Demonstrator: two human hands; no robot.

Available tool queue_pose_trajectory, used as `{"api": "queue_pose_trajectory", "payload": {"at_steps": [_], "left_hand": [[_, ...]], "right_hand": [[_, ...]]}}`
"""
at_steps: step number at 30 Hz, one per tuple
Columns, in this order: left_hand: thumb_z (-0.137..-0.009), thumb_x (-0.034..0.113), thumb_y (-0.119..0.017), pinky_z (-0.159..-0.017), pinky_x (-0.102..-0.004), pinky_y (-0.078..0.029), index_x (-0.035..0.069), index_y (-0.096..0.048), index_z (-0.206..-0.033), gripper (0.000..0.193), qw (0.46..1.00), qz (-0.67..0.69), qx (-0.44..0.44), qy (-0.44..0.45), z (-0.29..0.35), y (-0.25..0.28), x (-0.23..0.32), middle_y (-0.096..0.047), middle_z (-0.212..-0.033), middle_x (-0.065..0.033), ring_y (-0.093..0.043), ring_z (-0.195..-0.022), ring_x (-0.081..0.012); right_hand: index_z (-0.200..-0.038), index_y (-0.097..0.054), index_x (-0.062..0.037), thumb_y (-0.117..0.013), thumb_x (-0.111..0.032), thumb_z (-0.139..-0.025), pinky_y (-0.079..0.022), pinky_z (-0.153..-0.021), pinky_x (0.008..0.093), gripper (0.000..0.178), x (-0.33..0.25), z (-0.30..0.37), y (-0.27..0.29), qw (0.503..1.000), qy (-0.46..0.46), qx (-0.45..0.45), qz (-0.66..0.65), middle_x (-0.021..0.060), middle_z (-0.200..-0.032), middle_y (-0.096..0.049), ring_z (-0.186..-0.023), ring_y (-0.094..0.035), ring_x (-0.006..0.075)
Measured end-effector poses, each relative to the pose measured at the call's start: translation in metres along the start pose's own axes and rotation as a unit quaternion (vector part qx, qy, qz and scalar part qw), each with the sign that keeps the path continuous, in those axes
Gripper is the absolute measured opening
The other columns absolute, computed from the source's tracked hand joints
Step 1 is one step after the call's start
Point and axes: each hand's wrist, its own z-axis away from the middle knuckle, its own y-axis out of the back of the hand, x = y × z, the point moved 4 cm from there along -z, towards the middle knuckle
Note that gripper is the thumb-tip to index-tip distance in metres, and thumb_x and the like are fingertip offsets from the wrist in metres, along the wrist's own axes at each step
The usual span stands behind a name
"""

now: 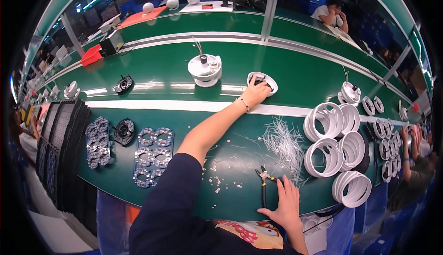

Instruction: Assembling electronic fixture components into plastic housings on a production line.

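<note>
My left hand (257,93) reaches across to the green surface beyond the white strip. Its fingers close on a white round housing (272,82) with a black part inside; the exact grip is partly hidden. My right hand (287,205) is at the near edge of the bench, thumb and fingers apart. Between them lie cutting pliers (263,181) with black and yellow handles, one handle end reaching the fingertips. A heap of thin white strips (282,142) lies beyond the right hand, and small white bits (220,181) are scattered left of the pliers.
Stacked white rings (324,157) stand at the right. Ring-cut circuit boards (153,156), a black round part (124,131) and black trays (57,139) are at the left. A white lamp-like housing (204,69) stands on the far surface. Other people sit beyond and at both sides.
</note>
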Motion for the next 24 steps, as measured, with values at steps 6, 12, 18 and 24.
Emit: {"api": "queue_pose_trajectory", "payload": {"at_steps": [6,12,18,24], "left_hand": [[-0.069,0.018,-0.061,-0.099,-0.0586,-0.012,0.007,-0.044,-0.112,0.049,0.998,0.060,-0.021,0.014,0.016,0.042,0.016,-0.043,-0.121,-0.0077,-0.035,-0.119,-0.0242],[-0.069,0.011,-0.059,-0.097,-0.0576,-0.020,0.007,-0.043,-0.115,0.049,0.991,0.131,0.030,-0.022,0.043,0.113,0.026,-0.041,-0.123,-0.0099,-0.035,-0.120,-0.0256],[-0.066,0.002,-0.056,-0.097,-0.0513,-0.026,0.005,-0.047,-0.110,0.045,0.985,0.151,0.066,-0.059,0.058,0.149,0.005,-0.044,-0.121,-0.0114,-0.041,-0.115,-0.0287],[-0.064,0.000,-0.054,-0.091,-0.0443,-0.035,0.004,-0.050,-0.106,0.043,0.980,0.104,0.160,0.059,0.090,0.154,-0.079,-0.052,-0.111,-0.0146,-0.048,-0.106,-0.0316]], "right_hand": [[-0.122,-0.033,0.0002,-0.078,-0.044,-0.044,-0.027,-0.090,0.0497,0.100,0.001,0.000,0.003,0.998,-0.002,-0.038,0.041,0.0216,-0.126,-0.030,-0.110,-0.035,0.0359],[-0.117,-0.038,0.0037,-0.068,-0.023,-0.048,-0.030,-0.084,0.0453,0.080,0.003,0.001,0.005,0.997,0.027,-0.023,0.063,0.0212,-0.113,-0.037,-0.098,-0.038,0.0352],[-0.098,-0.048,0.0009,-0.060,-0.008,-0.047,-0.033,-0.072,0.0403,0.054,0.007,-0.030,0.014,0.978,0.072,0.074,0.181,0.0151,-0.088,-0.045,-0.085,-0.042,0.0314],[-0.100,-0.051,-0.0025,-0.062,-0.002,-0.051,-0.036,-0.070,0.0394,0.050,-0.022,-0.108,0.088,0.928,0.152,0.331,0.078,0.0132,-0.088,-0.049,-0.082,-0.047,0.0304]]}}
